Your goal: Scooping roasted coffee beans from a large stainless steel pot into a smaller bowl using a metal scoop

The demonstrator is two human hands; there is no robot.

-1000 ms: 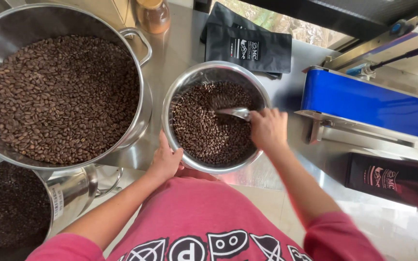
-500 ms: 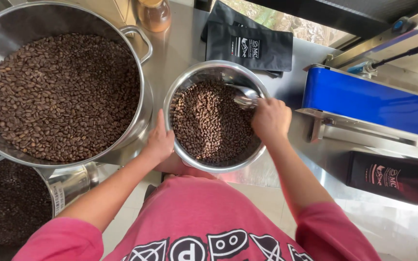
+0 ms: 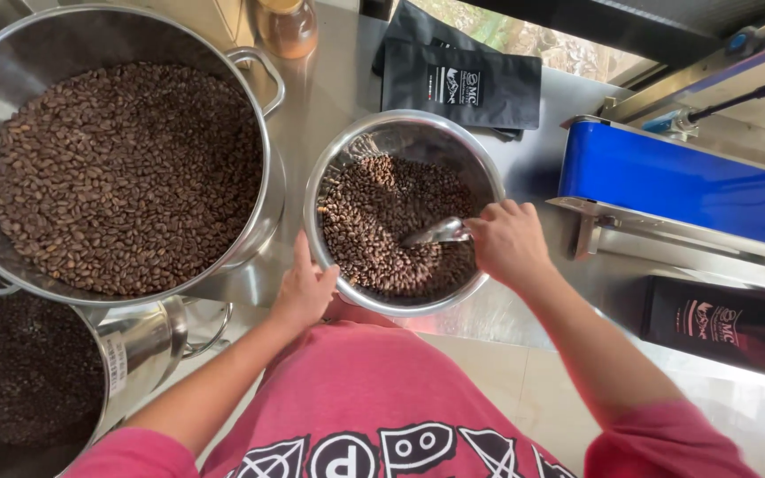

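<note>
My right hand (image 3: 508,241) is closed around the handle of a shiny metal scoop (image 3: 436,234), whose bowl is sunk among the roasted brown coffee beans (image 3: 382,221) in the round stainless steel bowl (image 3: 400,129) at the centre of the frame. My left hand (image 3: 305,285) grips that bowl's near rim at its lower left, thumb hooked over the edge and fingers curled beneath, out of sight. The bowl sits on a steel countertop (image 3: 329,97), tilted a little toward me.

In the upper left of the frame stands a large stainless steel pot with side handles (image 3: 258,66), heaped with more brown beans. At the lower left, a second steel pot (image 3: 139,341) holds darker beans. Above the bowl, at the top centre, lie flat black pouches (image 3: 462,84), and beside them an amber glass jar (image 3: 287,26). A blue machine with a metal frame (image 3: 675,181) fills the right side, and a dark red-black pouch (image 3: 728,323) lies below it at the right edge.
</note>
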